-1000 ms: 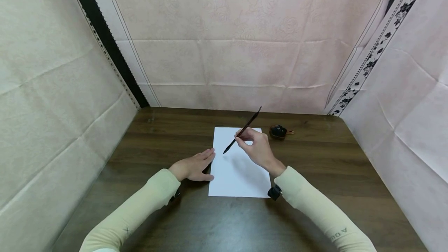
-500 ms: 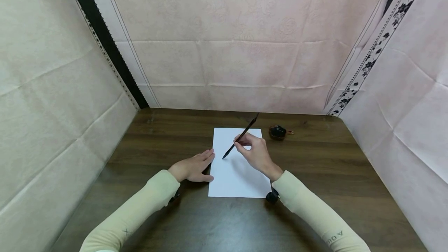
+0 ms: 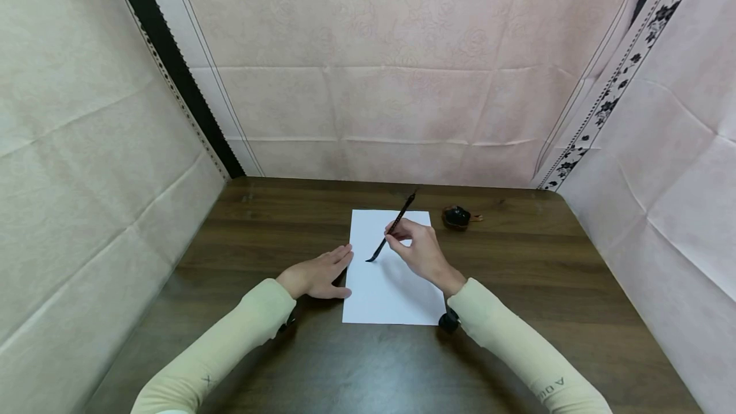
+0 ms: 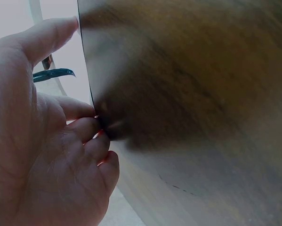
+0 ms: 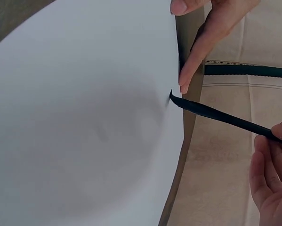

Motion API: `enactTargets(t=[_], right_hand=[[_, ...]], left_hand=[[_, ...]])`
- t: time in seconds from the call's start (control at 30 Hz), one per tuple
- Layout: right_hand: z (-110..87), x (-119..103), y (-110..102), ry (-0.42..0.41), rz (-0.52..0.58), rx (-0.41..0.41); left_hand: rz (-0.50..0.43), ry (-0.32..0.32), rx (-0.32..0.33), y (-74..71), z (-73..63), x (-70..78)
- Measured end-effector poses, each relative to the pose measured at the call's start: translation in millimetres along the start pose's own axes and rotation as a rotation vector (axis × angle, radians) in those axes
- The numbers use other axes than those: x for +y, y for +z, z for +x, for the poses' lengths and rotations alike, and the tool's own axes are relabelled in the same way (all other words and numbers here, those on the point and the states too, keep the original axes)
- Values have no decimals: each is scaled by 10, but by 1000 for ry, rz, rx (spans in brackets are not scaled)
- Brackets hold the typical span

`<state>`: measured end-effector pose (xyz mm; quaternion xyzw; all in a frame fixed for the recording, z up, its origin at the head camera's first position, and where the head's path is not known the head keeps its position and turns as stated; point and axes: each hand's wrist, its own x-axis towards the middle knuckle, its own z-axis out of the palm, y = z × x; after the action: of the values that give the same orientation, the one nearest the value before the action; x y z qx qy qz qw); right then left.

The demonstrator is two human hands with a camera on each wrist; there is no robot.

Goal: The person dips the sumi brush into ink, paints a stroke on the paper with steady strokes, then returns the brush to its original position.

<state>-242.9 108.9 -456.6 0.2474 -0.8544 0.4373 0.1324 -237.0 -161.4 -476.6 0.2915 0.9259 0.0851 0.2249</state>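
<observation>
A white sheet of paper (image 3: 391, 302) lies on the dark wooden table. My right hand (image 3: 422, 253) pinches a dark writing brush (image 3: 378, 250) by its handle, between thumb and fingers. In the right wrist view the bristles of the brush (image 5: 197, 108) bend at the tip against the paper (image 5: 84, 94). My left hand (image 3: 322, 273) rests with fingers spread, its thumb and fingertips at the paper's left edge. The left wrist view shows the palm of the left hand (image 4: 51, 146) and the bent brush tip (image 4: 56, 74) beyond the thumb.
A small black inkwell-like object (image 3: 457, 216) with a brown base sits behind the paper to the right. Pale cloth screens (image 3: 368, 101) stand along the back and both sides of the wooden table (image 3: 253, 222).
My right hand and brush have come down and slightly toward me. The brush tip, straight before, is now bent on the paper. The left hand has stayed in place.
</observation>
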Motion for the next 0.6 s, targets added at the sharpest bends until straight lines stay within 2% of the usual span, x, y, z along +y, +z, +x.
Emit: enactTargets(t=[0.27,0.6], right_hand=[[47,-15,-45,-1,-31,-39],[40,-35,-133,4,-72,-65]], left_hand=[[-4,-10,-3,0,6,-2],[-19,10,1,-3,2,-11]])
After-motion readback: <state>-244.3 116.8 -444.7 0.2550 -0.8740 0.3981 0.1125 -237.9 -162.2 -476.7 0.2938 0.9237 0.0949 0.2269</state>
